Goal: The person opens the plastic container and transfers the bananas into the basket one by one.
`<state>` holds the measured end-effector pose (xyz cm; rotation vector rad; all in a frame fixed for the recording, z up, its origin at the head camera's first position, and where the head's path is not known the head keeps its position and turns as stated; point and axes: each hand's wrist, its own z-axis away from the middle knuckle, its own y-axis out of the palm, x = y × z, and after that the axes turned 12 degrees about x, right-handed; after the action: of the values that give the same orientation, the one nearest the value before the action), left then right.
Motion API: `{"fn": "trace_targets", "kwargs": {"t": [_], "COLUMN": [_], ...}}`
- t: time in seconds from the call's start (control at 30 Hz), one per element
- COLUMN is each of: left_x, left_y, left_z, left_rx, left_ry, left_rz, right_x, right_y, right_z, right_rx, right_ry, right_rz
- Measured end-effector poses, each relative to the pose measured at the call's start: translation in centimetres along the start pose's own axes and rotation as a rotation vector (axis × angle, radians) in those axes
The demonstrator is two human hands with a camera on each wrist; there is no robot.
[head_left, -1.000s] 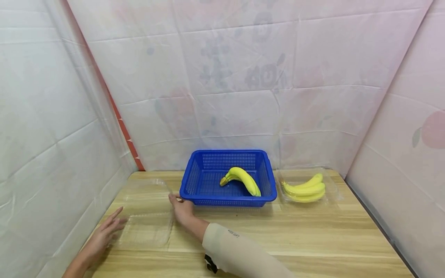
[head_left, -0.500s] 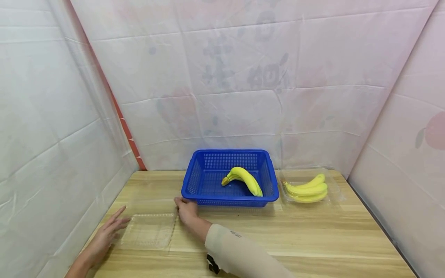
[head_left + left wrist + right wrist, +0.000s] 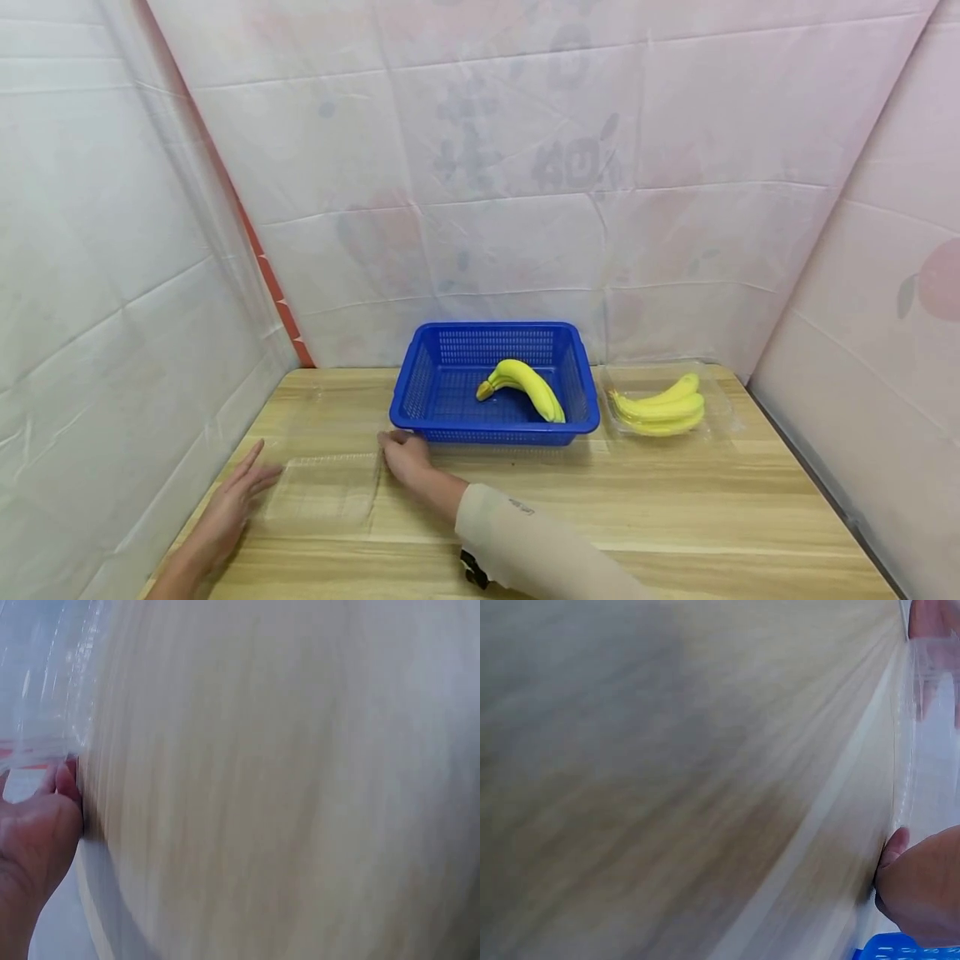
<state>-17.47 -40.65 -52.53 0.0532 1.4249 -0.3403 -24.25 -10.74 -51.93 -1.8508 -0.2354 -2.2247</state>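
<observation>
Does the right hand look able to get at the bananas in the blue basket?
Probably yes: the right hand is near the blue basket, whose open top leaves the bananas uncovered.

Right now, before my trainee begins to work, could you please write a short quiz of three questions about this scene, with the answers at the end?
1. True or false: the clear box on the left has no fruit in it.
2. Choose one: which is nearer to the blue basket?
A) the left hand
B) the right hand
C) both are equally near
3. Complete the sentence: the clear box on the right holds yellow ____.

Key:
1. True.
2. B.
3. bananas.
</observation>
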Motion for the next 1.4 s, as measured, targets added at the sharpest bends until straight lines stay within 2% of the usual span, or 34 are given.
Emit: {"fn": "trace_targets", "kwargs": {"t": [0.1, 0.17, 0.4, 0.5, 0.6, 0.67, 0.83, 1.0, 1.3, 1.4], "left_x": [-0.1, 0.0, -1.0, -1.3, -1.5, -1.6, -1.7, -1.9, -2.3, -2.4], "left_y": [0.3, 0.6, 1.0, 1.0, 1.0, 0.9, 1.0, 1.0, 1.0, 1.1], "left_z": [-0.4, -0.6, -2.0, -2.8, -3.4, -3.7, -4.1, -4.3, -4.2, -3.9], "left_rx": [-0.051, -0.100, -0.296, -0.370, -0.387, -0.372, -0.329, -0.342, -0.336, -0.354], "left_ry": [-0.011, -0.022, -0.207, -0.204, -0.179, -0.164, -0.174, -0.175, -0.149, -0.141], "left_rz": [0.071, 0.129, 0.230, 0.314, 0.348, 0.352, 0.324, 0.346, 0.397, 0.417], "right_x": [0.0, -0.1, 0.1, 0.4, 0.6, 0.7, 0.7, 0.6, 0.8, 1.2], "right_y": [-0.4, -0.4, -0.4, -0.5, -0.7, -0.8, -1.0, -1.4, -3.0, -4.4], "right_z": [0.4, 0.6, 2.0, 2.5, 2.5, 2.4, 2.0, 1.9, 1.6, 2.3], "right_rx": [0.015, 0.030, 0.099, 0.141, 0.168, 0.181, 0.195, 0.234, 0.364, 0.427], "right_ry": [-0.030, -0.049, -0.063, -0.039, -0.020, -0.007, 0.002, 0.017, 0.014, 0.000], "right_rz": [0.086, 0.088, 0.080, 0.062, 0.053, 0.029, 0.003, 0.004, 0.017, 0.095]}}
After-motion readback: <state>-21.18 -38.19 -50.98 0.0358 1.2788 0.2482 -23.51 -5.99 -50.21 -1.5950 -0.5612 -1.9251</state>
